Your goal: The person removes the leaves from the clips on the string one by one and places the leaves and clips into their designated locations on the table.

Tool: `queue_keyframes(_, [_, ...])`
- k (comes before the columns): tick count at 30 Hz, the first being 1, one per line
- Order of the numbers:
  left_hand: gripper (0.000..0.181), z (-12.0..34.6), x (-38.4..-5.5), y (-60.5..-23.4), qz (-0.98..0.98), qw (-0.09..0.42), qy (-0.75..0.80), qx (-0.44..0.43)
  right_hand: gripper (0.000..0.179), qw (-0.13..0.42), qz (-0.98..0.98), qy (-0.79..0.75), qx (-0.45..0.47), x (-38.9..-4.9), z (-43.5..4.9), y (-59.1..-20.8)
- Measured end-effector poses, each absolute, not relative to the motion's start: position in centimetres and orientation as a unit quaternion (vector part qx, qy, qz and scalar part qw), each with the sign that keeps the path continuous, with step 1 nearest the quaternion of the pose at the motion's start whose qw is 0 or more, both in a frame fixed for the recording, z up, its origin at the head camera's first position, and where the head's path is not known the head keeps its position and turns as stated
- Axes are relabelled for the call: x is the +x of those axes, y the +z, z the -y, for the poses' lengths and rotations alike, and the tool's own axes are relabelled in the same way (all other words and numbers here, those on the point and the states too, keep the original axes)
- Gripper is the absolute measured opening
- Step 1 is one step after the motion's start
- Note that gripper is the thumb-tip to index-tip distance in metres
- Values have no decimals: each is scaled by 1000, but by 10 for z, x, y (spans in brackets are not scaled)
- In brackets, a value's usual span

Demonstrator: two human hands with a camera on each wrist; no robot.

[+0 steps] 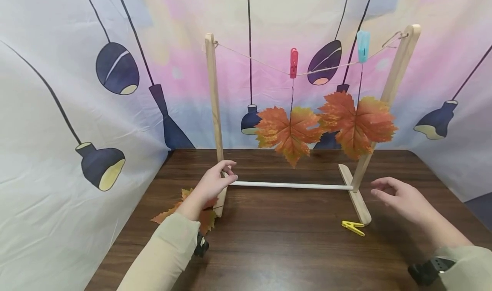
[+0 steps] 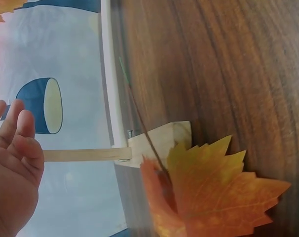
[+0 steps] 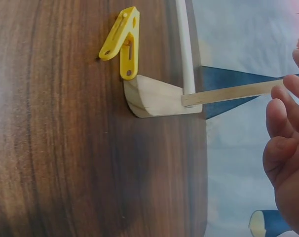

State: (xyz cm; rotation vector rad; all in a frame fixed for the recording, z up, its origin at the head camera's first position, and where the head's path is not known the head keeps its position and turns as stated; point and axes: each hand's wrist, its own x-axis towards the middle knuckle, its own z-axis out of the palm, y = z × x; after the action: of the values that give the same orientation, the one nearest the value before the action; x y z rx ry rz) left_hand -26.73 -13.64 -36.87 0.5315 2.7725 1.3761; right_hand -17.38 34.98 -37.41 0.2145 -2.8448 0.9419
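My left hand (image 1: 213,183) hovers by the left post of a wooden stand, its fingers loosely bent around nothing. Below it on the table lies an orange maple leaf (image 2: 213,192), its thin stem reaching over the stand's left foot (image 2: 162,143). To the right of the stand my right hand (image 1: 403,197) is held in the air, fingers loosely curled with nothing in them. A yellow clothespin (image 1: 352,228) lies beside the right foot. From the string, a red clothespin (image 1: 294,63) holds one leaf (image 1: 291,133) and a light blue clothespin (image 1: 363,46) another leaf (image 1: 357,122).
The stand has two upright posts (image 1: 214,99), joined low down by a white rod (image 1: 288,184), with a sagging string (image 1: 253,59) between their tops. A cloth backdrop (image 1: 46,154) printed with lamps surrounds the dark wooden table (image 1: 276,248).
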Motion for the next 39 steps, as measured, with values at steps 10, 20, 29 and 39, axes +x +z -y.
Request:
queue_keyframes(10, [40, 136, -275, -357, -885, 6, 433, 173, 38, 82, 941, 317, 85, -179, -347, -364])
queue_keyframes(20, [39, 136, -278, -355, -884, 7, 432, 179, 41, 78, 942, 314, 86, -181, -345, -358])
queue_keyframes(29, [40, 139, -278, -355, -864, 6, 478, 157, 41, 72, 948, 298, 87, -184, -348, -349])
queue_keyframes(39, [40, 141, -281, -355, -863, -5, 478, 164, 42, 80, 947, 297, 95, -188, -345, -342])
